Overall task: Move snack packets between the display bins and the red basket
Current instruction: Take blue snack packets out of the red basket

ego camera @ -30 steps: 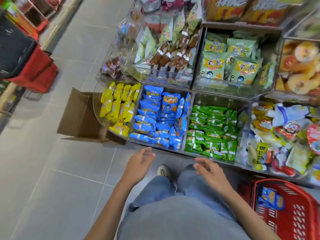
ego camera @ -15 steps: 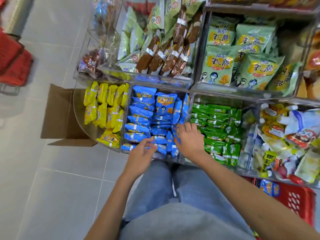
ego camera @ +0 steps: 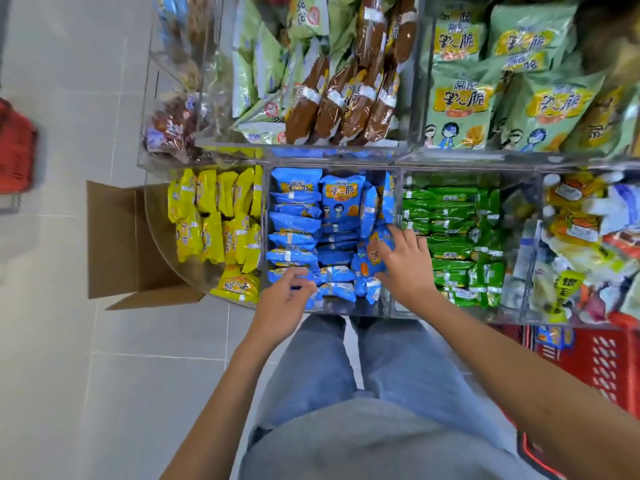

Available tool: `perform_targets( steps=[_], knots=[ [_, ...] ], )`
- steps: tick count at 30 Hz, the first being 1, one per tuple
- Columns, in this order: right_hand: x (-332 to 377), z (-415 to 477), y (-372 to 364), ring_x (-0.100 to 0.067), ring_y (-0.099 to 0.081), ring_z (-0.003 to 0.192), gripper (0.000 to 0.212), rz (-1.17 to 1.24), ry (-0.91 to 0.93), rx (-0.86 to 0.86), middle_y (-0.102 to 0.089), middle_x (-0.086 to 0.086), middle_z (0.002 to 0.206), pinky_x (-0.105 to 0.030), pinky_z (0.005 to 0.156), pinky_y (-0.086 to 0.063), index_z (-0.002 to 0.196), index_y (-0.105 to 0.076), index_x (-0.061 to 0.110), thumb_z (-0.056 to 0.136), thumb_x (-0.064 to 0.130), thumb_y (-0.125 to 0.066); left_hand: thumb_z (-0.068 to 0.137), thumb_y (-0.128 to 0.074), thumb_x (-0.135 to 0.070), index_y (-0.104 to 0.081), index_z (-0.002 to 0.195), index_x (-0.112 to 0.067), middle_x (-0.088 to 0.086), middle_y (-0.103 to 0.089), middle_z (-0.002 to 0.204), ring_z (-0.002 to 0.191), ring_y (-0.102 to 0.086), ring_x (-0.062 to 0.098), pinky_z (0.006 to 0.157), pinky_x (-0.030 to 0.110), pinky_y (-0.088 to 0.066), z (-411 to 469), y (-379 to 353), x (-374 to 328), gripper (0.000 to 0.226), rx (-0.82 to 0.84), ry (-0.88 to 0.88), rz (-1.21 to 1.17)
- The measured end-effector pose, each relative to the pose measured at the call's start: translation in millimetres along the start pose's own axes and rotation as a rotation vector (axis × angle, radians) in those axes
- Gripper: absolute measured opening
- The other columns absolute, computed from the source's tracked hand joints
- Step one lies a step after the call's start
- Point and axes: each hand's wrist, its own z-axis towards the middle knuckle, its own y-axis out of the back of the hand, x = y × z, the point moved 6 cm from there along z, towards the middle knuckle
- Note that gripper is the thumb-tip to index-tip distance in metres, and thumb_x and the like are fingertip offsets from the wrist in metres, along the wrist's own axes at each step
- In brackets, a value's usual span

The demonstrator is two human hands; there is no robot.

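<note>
**Both hands in the blue bin**

We take hold low in the blue bin [ego camera: 332, 237] and should pinch one packet each, lifting straight up so neighbours stay stacked. The basket [ego camera: 602, 365] waits at four o'clock with one blue packet [ego camera: 554, 336] inside. Yellow packets [ego camera: 214, 223] fill the bin at nine o'clock, green packets [ego camera: 453, 237] the one at three. Our right hand [ego camera: 403, 268] curls loosely onto a blue packet [ego camera: 372, 258]; our left hand [ego camera: 284, 301] closes on another at the front edge.

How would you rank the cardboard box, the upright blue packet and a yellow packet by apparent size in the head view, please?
1. cardboard box
2. upright blue packet
3. yellow packet, though it looks close to the blue one.
</note>
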Motion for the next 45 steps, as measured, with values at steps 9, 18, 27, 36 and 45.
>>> perform_targets(
  steps=[9,18,27,36,45],
  knots=[
    [22.7,-55.1,50.9,-0.021,-0.055,0.113,0.062,0.628,-0.125,-0.251,-0.033,-0.007,0.147,-0.030,0.081,-0.049,0.122,-0.059,0.023,0.064,0.023,-0.083,0.096,-0.050,-0.031,-0.054,0.123,-0.022,-0.006,-0.058,0.112,0.099,-0.058,0.011,0.083,0.023,-0.042,5.4,8.3,-39.6,0.029,0.081,-0.042,-0.025],
    [50.6,-66.3,85.7,0.019,-0.035,0.115,0.049,0.913,0.002,-0.352,-0.040,0.007,0.138,-0.004,0.091,-0.036,0.111,-0.065,0.023,0.066,0.013,-0.081,0.088,-0.064,-0.024,-0.059,0.105,-0.017,-0.001,-0.074,0.079,0.068,-0.068,0.016,0.078,0.041,-0.054,5.2,2.0,-44.3,0.019,0.159,0.168,-0.602],
    [39.8,-42.2,62.5,-0.002,-0.060,0.092,0.038,1.082,-0.204,-0.234,-0.057,0.007,0.120,-0.028,0.080,-0.053,0.115,-0.056,0.026,0.080,0.036,-0.068,0.082,-0.068,-0.012,-0.055,0.111,-0.008,0.006,-0.073,0.084,0.065,-0.071,0.017,0.054,0.028,-0.058,11.3,22.7,-19.2,0.032,0.092,0.245,-0.725],
    [24.3,32.1,11.7,-0.034,-0.055,0.112,0.060,0.834,-0.671,-0.119,-0.054,-0.016,0.128,-0.043,0.087,-0.049,0.140,-0.032,0.003,0.092,0.029,-0.055,0.063,-0.072,-0.004,-0.046,0.132,-0.004,0.010,-0.070,0.092,0.067,-0.071,0.019,0.051,0.028,-0.056,14.3,32.2,6.6,0.073,0.076,0.274,-0.860],
    [24.4,54.8,-15.5,-0.037,-0.058,0.108,0.049,0.833,-0.958,-0.168,-0.060,-0.019,0.120,-0.044,0.082,-0.048,0.133,-0.042,0.006,0.092,0.029,-0.056,0.061,-0.068,-0.005,-0.054,0.119,-0.007,0.005,-0.075,0.081,0.067,-0.072,0.019,0.051,0.030,-0.057,21.6,37.8,17.0,0.060,0.118,0.258,-0.889]
  ],
)
